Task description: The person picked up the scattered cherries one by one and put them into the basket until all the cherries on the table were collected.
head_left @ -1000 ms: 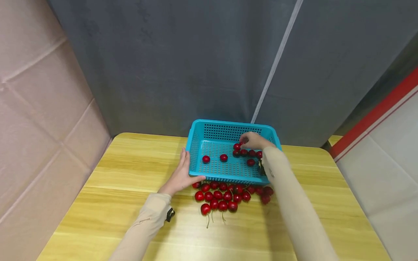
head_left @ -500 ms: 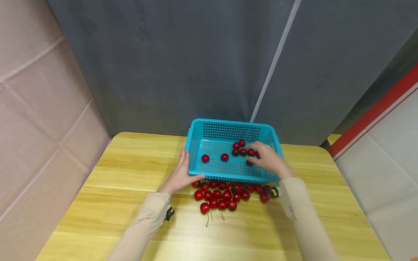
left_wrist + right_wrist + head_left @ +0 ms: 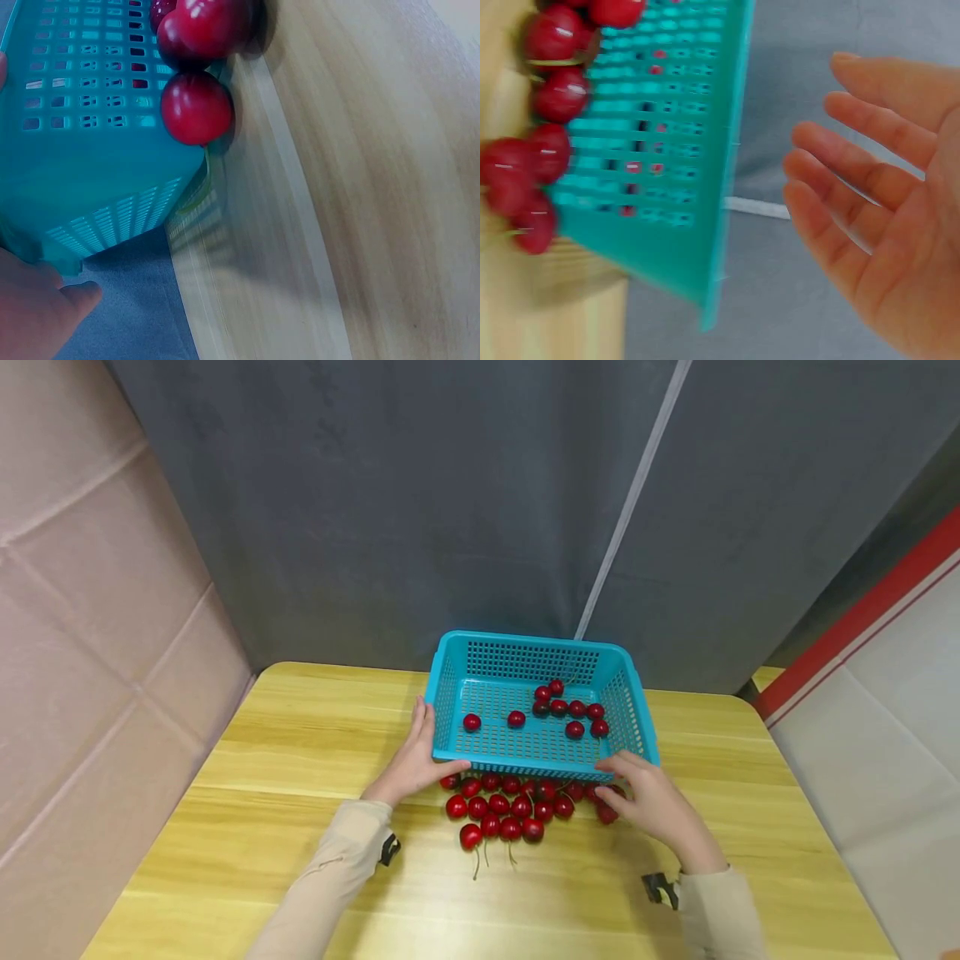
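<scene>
A blue perforated plastic basket (image 3: 525, 637) sits on the table with cherries (image 3: 574, 729) inside, most of them toward its right half. My left hand (image 3: 412, 767) rests against the basket's front left corner, straight fingers along the left side and thumb on the front rim. Over the front right corner hovers my right hand (image 3: 660, 802), its fingers extended and slightly bent with nothing between them. Loose cherries (image 3: 498, 805) with some stems lie in rows before the basket. Fingers of the right hand (image 3: 885, 180) spread beside the basket's rim in the right wrist view.
The wooden table (image 3: 315, 735) ends at a grey curtain (image 3: 390, 510) right behind the basket. A pale padded wall (image 3: 90, 635) rises on the left, and a white panel with a red strip (image 3: 862, 618) on the right.
My right hand has drawn back out of the basket toward its front right corner, leaving a cherry cluster uncovered there. My left hand has stayed in place.
</scene>
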Demonstrator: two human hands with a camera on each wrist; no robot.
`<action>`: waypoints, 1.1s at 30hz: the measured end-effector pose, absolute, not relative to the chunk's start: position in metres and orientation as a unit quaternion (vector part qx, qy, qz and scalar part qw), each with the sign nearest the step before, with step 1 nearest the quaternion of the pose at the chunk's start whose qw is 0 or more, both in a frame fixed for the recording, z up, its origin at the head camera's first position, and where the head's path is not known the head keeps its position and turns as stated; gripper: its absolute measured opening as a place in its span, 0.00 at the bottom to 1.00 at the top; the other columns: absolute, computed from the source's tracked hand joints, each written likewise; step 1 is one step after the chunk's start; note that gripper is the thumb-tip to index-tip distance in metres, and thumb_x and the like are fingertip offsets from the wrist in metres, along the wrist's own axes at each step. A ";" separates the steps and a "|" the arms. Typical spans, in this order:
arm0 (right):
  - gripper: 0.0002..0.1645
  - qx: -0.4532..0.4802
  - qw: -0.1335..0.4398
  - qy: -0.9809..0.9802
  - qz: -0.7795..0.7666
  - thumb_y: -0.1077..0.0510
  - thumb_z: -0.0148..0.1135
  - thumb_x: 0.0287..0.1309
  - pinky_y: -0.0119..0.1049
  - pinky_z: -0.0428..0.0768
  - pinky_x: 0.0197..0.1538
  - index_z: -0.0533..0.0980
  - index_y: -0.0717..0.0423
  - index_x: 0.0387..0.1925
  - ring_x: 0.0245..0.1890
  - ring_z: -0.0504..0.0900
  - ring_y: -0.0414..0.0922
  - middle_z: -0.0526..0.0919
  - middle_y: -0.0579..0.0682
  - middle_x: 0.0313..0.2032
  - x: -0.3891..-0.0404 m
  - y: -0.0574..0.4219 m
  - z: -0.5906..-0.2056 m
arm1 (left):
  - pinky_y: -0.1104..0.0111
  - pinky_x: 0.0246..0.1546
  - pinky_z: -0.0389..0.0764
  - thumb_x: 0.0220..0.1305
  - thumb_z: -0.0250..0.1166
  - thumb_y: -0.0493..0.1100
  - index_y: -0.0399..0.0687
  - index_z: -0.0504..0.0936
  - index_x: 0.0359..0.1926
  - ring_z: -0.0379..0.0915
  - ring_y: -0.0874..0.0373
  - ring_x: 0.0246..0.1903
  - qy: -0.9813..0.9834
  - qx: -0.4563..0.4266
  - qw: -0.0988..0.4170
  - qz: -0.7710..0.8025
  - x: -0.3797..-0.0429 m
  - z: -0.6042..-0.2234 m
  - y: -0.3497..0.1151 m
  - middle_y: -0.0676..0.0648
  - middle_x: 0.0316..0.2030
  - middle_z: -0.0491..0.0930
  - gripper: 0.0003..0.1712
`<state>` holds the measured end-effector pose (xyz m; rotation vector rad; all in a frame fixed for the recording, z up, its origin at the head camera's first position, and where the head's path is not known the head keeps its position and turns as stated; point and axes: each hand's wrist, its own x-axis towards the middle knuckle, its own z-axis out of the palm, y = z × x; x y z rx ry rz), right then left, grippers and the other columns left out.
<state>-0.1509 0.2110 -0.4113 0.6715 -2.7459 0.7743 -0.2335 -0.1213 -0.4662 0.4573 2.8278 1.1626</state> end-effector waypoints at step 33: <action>0.18 0.144 0.173 -0.944 0.240 0.75 0.68 0.33 0.45 0.79 0.40 0.78 0.64 0.33 0.36 0.77 0.50 0.76 0.54 0.33 -0.139 0.215 -0.522 | 0.52 0.63 0.54 0.46 0.69 0.61 0.40 0.32 0.69 0.22 0.49 0.69 0.914 0.147 0.019 0.378 -0.233 -0.466 -0.121 0.47 0.69 0.20 0.67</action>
